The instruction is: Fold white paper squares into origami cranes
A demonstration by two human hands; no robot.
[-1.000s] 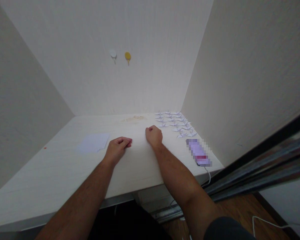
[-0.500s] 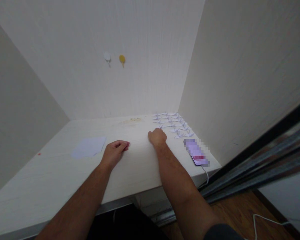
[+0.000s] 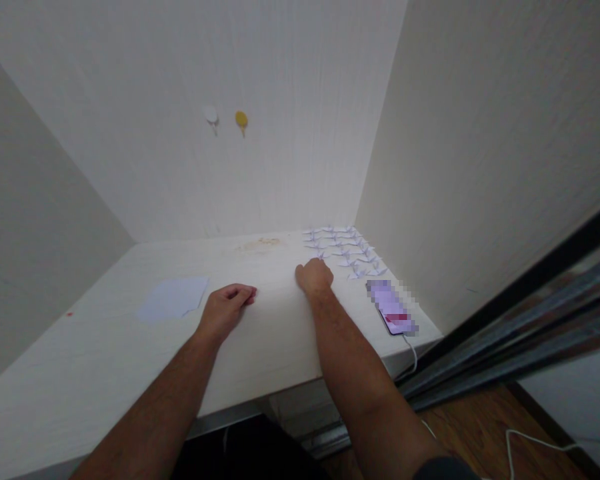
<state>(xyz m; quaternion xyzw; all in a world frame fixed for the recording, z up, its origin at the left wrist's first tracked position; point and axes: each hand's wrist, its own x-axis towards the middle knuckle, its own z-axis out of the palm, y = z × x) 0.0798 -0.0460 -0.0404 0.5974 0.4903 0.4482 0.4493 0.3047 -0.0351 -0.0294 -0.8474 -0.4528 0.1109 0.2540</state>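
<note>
My left hand (image 3: 227,307) rests low over the white desk, its fingers curled and the thumb against them, with nothing showing in the grip. My right hand (image 3: 315,275) is farther forward, closed, with its fingertips hidden on the far side. Just beyond its knuckles lies a small white folded paper crane (image 3: 321,255); whether the fingers touch it I cannot tell. Several more paper cranes (image 3: 347,255) stand in rows at the back right corner. To the left of my left hand lies a stack of white paper sheets (image 3: 175,297).
A phone (image 3: 391,307), its screen blurred out, lies near the desk's right edge with a white cable (image 3: 413,352) hanging from it. Two hooks, one white (image 3: 211,115) and one yellow (image 3: 241,119), are fixed to the back wall. The desk (image 3: 265,360) is walled on three sides.
The view has shifted slightly. Both hands keep nearly the same pose and place; cranes, paper and phone stay where they were.
</note>
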